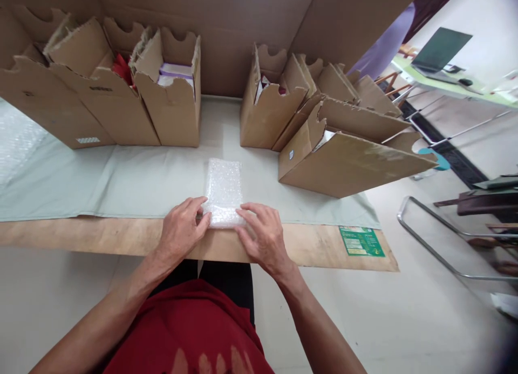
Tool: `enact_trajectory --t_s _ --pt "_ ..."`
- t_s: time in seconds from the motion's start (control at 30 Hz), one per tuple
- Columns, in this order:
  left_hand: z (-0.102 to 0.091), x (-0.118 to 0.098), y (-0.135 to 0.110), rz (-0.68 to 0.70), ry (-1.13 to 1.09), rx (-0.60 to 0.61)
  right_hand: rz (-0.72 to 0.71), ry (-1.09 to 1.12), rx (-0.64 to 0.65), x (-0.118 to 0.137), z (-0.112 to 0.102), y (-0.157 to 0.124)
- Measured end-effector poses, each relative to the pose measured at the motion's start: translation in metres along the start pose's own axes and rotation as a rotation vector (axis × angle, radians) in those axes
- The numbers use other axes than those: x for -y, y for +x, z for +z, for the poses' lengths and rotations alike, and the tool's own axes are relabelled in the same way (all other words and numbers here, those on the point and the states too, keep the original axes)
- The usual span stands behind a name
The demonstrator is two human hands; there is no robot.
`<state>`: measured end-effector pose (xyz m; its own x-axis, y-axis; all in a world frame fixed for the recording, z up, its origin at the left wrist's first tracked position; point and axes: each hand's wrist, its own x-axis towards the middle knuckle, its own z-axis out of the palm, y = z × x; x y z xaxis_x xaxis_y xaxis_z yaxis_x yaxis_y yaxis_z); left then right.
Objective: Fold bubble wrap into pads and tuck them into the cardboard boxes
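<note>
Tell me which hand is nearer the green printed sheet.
Right. The right hand, on the right side of the bubble wrap, is left of the green printed sheet; the left hand is farther left, on the bubble wrap's left side.

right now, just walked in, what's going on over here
A person has both hands at a small piece of bubble wrap, the left hand at its left edge and the right hand at its right. Its near end looks doubled over. It lies by the front edge of a cloth-covered table. Open-topped cardboard boxes stand beyond it, on both sides.
</note>
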<state>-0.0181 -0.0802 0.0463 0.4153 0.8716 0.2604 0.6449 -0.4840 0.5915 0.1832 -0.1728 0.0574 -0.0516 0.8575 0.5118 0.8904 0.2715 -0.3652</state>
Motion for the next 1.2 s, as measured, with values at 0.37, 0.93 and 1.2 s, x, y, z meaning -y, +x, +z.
enact_trajectory --t_s 0.37,0.93,1.2 --pt "-0.024 -0.004 -0.012 0.262 -0.181 0.122 0.09 0.268 0.267 -0.008 -0.005 0.012" --pt "-0.014 -0.01 -0.013 -0.343 -0.545 -0.082 0.122 0.095 0.176 -0.01 0.009 0.022" --pt "-0.011 -0.027 -0.025 -0.661 -1.183 0.061 0.502 0.798 0.243 0.027 -0.01 0.001"
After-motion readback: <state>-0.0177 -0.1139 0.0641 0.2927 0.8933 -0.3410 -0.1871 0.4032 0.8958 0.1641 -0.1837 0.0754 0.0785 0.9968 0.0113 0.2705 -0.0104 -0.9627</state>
